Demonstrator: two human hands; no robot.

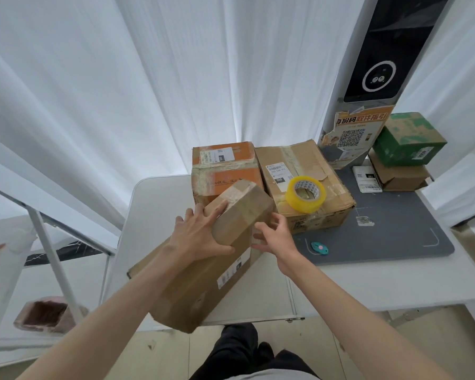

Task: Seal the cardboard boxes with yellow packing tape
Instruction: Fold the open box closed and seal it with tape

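Fingers of the left hand [200, 234] gripped a small cardboard box [242, 212]; the right hand [274, 234] hovered loosely open just beside that box, with the yellow tape roll [305, 193] beyond it.

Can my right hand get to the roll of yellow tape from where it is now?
Probably yes. The right hand is open and holds nothing, beside the small box that the left hand grips. The tape roll lies uncovered on top of the big box just beyond it, with nothing between.

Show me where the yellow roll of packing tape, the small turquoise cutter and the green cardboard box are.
yellow roll of packing tape [314, 200]: head view, outer band.
small turquoise cutter [320, 247]: head view, body.
green cardboard box [407, 139]: head view, top face.
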